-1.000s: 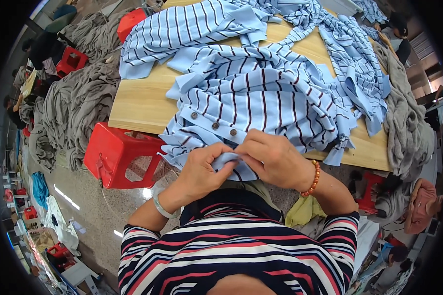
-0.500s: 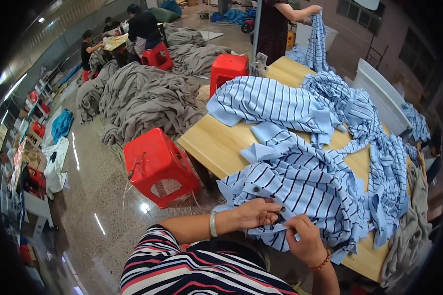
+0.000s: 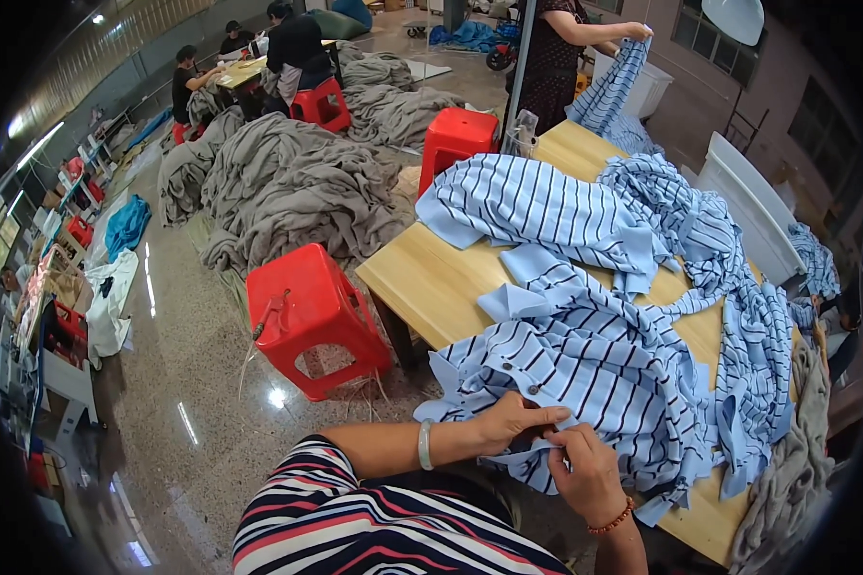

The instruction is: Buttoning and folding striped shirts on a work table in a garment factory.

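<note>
A light blue knit garment with dark stripes [image 3: 594,379] lies bunched over the near edge of the wooden table [image 3: 431,278]. Dark round buttons [image 3: 534,389] run along its plain blue front band. My left hand [image 3: 520,422], with a pale bangle at the wrist, is closed on the band just below the buttons, thumb on top. Close beside it my right hand [image 3: 585,470], with a beaded bracelet, pinches the garment's edge between thumb and fingers. The fingertips of both hands nearly meet, and part of the cloth between them is hidden.
More striped garments [image 3: 547,206] cover the table's far side and right. A red stool [image 3: 312,316] stands left of the table, another stool [image 3: 458,139] behind it. Grey fabric heaps [image 3: 297,182] lie on the floor. Across the table a person [image 3: 556,67] holds up striped cloth beside a white bin [image 3: 748,206].
My left hand has shifted a little right and its thumb now stretches toward the right hand. A second button shows more plainly. The view has shifted slightly.
</note>
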Demonstrator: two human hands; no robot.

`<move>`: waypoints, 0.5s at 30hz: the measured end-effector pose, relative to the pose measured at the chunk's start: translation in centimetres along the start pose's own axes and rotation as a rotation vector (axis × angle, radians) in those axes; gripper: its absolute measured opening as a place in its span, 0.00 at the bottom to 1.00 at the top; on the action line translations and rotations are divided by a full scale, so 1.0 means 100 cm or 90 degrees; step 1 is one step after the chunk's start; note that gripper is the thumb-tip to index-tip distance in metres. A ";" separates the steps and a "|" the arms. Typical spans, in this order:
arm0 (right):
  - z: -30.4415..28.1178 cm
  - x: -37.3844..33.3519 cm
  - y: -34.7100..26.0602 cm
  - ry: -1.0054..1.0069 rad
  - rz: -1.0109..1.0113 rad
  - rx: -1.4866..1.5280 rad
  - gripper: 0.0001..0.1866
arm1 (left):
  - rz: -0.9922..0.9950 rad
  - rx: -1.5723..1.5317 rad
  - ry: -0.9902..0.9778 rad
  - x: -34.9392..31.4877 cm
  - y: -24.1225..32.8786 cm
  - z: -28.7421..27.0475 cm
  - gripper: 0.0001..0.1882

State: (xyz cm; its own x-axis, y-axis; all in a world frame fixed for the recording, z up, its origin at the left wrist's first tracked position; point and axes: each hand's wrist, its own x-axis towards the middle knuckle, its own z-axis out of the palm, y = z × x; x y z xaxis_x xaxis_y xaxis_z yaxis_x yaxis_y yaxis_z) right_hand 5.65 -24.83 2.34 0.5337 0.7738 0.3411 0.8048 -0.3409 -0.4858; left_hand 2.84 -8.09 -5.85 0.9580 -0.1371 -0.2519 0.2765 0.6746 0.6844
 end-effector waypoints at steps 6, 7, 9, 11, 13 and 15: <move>-0.001 -0.002 0.000 -0.013 0.012 -0.004 0.10 | 0.147 0.145 0.020 -0.003 -0.006 0.003 0.09; -0.002 -0.001 0.000 0.006 0.012 -0.018 0.10 | 0.144 0.146 0.017 -0.006 -0.005 0.005 0.09; -0.001 -0.003 -0.002 0.025 0.016 -0.031 0.10 | 0.308 0.280 -0.009 -0.013 -0.005 0.009 0.10; 0.003 -0.003 -0.003 0.061 0.002 -0.051 0.10 | 0.283 0.295 -0.010 -0.014 -0.009 0.000 0.10; 0.007 -0.004 -0.002 0.072 0.012 -0.053 0.10 | 0.178 0.357 -0.036 -0.015 -0.007 -0.005 0.12; 0.009 -0.004 -0.003 0.083 0.021 -0.053 0.11 | 0.185 0.358 -0.040 -0.014 -0.005 -0.005 0.12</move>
State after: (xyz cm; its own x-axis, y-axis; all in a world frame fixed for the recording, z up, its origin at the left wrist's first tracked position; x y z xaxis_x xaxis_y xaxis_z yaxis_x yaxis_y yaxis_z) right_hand 4.96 -24.57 1.61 0.5850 0.6872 0.4308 0.8022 -0.4120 -0.4321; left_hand 1.30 -7.85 -6.18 0.9979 -0.0598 0.0266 -0.0136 0.2082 0.9780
